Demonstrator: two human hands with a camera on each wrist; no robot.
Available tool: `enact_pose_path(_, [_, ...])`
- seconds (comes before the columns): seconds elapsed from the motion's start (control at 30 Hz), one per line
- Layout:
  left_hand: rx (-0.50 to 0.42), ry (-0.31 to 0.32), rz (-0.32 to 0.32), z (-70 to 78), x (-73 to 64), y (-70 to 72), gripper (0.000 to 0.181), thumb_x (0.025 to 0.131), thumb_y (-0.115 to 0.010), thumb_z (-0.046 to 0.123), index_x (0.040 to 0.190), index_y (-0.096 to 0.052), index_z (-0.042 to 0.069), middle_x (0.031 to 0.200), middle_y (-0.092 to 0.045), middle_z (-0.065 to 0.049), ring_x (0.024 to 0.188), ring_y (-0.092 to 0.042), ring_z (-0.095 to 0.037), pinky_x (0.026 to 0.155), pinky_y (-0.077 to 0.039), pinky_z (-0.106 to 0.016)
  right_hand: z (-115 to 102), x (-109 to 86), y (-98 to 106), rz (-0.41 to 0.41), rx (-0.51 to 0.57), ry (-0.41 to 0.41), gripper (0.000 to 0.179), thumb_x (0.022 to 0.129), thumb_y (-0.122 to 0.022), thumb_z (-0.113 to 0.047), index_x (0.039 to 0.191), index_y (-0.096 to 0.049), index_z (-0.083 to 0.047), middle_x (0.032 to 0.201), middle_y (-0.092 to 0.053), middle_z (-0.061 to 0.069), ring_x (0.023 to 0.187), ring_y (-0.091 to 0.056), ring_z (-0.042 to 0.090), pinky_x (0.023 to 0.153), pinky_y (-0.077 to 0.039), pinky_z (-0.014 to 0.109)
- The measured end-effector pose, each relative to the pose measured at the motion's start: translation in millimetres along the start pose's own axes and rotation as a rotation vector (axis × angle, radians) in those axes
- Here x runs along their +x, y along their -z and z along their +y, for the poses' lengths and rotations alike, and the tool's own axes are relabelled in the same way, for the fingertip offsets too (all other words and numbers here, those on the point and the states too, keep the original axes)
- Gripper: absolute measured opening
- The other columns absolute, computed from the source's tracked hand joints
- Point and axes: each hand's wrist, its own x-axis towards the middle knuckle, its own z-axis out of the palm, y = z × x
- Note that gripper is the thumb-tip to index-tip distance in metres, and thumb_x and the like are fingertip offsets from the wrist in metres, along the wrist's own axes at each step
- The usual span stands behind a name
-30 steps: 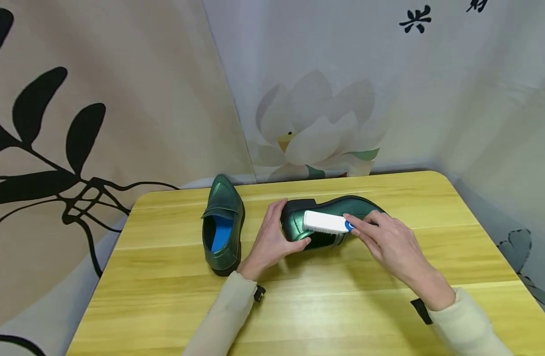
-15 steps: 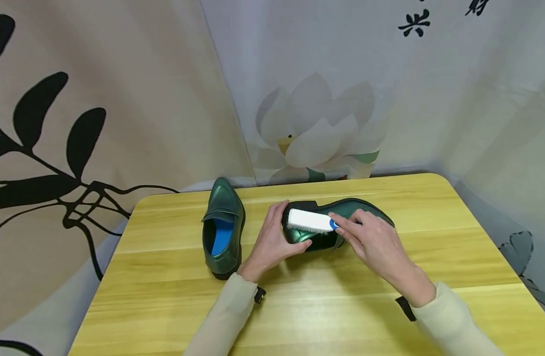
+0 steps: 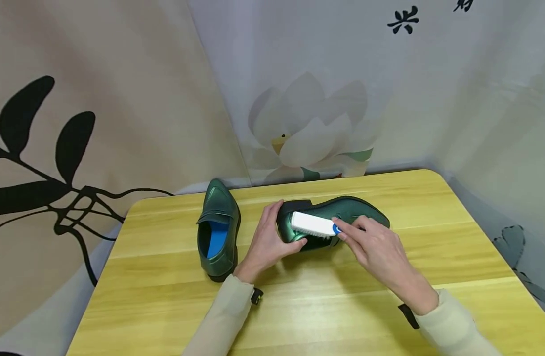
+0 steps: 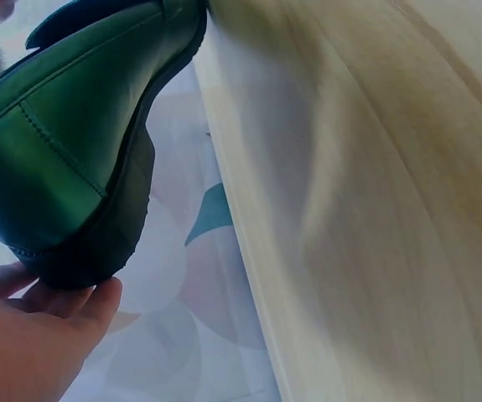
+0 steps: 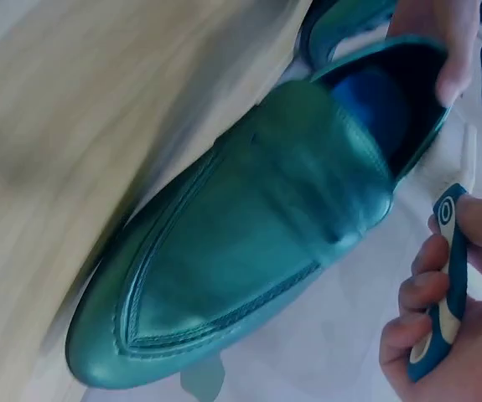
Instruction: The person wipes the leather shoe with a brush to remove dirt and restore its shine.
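A green loafer lies tipped on its side in the head view, its sole toward the far edge and its toe to the right. My left hand grips its heel, thumb at the opening; the left wrist view shows the fingers under the heel. In my right hand is a white-headed brush, held by its blue-and-white handle. The bristles face down over the loafer's side near the heel. In the right wrist view the loafer's top and blue insole show.
A second green loafer with a blue insole stands upright left of my left hand, toe toward the far edge. The wooden table ends at a printed curtain behind and along the sides.
The brush has moved left along the loafer's side toward the heel, then slightly right again. My left hand keeps its grip on the heel. The head view has shifted a little.
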Motion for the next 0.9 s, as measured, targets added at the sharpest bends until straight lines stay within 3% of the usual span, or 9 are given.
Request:
enact_pose_path(0.07, [0.004, 0.002, 0.0, -0.4, -0.8, 0.5, 0.105, 0.074, -0.09, 0.042, 0.156, -0.038, 0.004, 0.155, -0.039, -0.015, 0.134, -0.047, -0.034, 0.11, -0.043, -0.055, 1, -1.6, 0, -0.006, -0.006, -0.017, 0.038, 0.109, -0.052, -0.039, 0.133, -0.073, -0.017, 0.078, -0.051, -0.003, 0.061, -0.035, 0.009, 0.047, -0.029, 0.022])
enact_pose_path(0.17, [0.015, 0.014, -0.012, -0.5, -2.5, 0.8, 0.106, 0.073, -0.09, 0.044, 0.157, -0.037, 0.007, 0.156, -0.039, -0.014, 0.135, -0.046, -0.033, 0.111, -0.042, -0.054, 10, -7.1, 4, 0.003, -0.055, -0.156, 0.03, 0.103, -0.066, -0.026, 0.13, -0.075, -0.015, 0.077, -0.05, -0.001, 0.059, -0.033, 0.01, 0.046, -0.027, 0.025])
enact_pose_path(0.27, [0.015, 0.025, -0.014, -0.9, -4.0, 1.4, 0.106, 0.073, -0.09, 0.043, 0.158, -0.037, 0.007, 0.156, -0.039, -0.014, 0.135, -0.046, -0.034, 0.111, -0.042, -0.055, 16, -10.6, 5, 0.011, -0.077, -0.276, 0.034, 0.094, -0.076, -0.015, 0.128, -0.075, -0.013, 0.077, -0.053, 0.001, 0.057, -0.034, 0.011, 0.044, -0.027, 0.026])
enact_pose_path(0.33, [0.011, 0.028, -0.008, -1.3, -4.8, 1.9, 0.106, 0.073, -0.09, 0.042, 0.158, -0.037, 0.007, 0.155, -0.039, -0.014, 0.135, -0.047, -0.034, 0.11, -0.042, -0.055, 13, -8.8, 3, 0.01, -0.063, -0.278, 0.037, 0.092, -0.078, -0.012, 0.129, -0.075, -0.013, 0.078, -0.054, 0.001, 0.056, -0.035, 0.011, 0.044, -0.028, 0.026])
enact_pose_path(0.53, [0.007, 0.021, -0.005, -0.9, -5.3, 2.2, 0.106, 0.073, -0.091, 0.04, 0.157, -0.037, 0.005, 0.154, -0.04, -0.015, 0.134, -0.047, -0.035, 0.11, -0.043, -0.055, -2, 0.9, -1, -0.034, -0.029, -0.154, 0.04, 0.092, -0.078, -0.016, 0.132, -0.074, -0.016, 0.077, -0.05, -0.003, 0.059, -0.034, 0.008, 0.044, -0.028, 0.023])
enact_pose_path(0.6, [0.007, 0.019, -0.006, -0.9, -4.9, 2.2, 0.106, 0.073, -0.091, 0.041, 0.157, -0.037, 0.006, 0.154, -0.04, -0.015, 0.134, -0.047, -0.034, 0.11, -0.042, -0.054, 4, -1.3, 1, -0.041, -0.043, -0.2, 0.039, 0.093, -0.077, -0.016, 0.131, -0.074, -0.016, 0.076, -0.05, -0.002, 0.058, -0.033, 0.009, 0.044, -0.028, 0.025])
enact_pose_path(0.77, [0.008, 0.046, -0.011, -1.5, -4.7, 1.5, 0.106, 0.074, -0.09, 0.04, 0.159, -0.036, 0.008, 0.156, -0.039, -0.013, 0.138, -0.045, -0.034, 0.112, -0.04, -0.054, 29, -13.9, 9, -0.05, -0.069, -0.406, 0.033, 0.099, -0.072, -0.016, 0.131, -0.073, -0.01, 0.078, -0.056, 0.004, 0.054, -0.035, 0.013, 0.043, -0.027, 0.029])
enact_pose_path(0.83, [0.007, 0.061, -0.01, -1.2, -4.5, 0.4, 0.106, 0.074, -0.09, 0.04, 0.159, -0.035, 0.008, 0.156, -0.039, -0.012, 0.14, -0.044, -0.034, 0.113, -0.039, -0.054, 32, -15.9, 11, -0.048, -0.066, -0.423, 0.033, 0.1, -0.071, -0.016, 0.132, -0.072, -0.01, 0.08, -0.057, 0.005, 0.054, -0.035, 0.013, 0.044, -0.027, 0.03])
enact_pose_path(0.9, [0.004, 0.066, -0.005, -0.5, -4.2, -0.8, 0.106, 0.074, -0.09, 0.04, 0.159, -0.035, 0.007, 0.156, -0.04, -0.012, 0.14, -0.044, -0.035, 0.113, -0.038, -0.055, 28, -14.0, 10, -0.045, -0.047, -0.388, 0.035, 0.098, -0.072, -0.016, 0.133, -0.072, -0.012, 0.078, -0.055, 0.003, 0.055, -0.035, 0.012, 0.044, -0.028, 0.029])
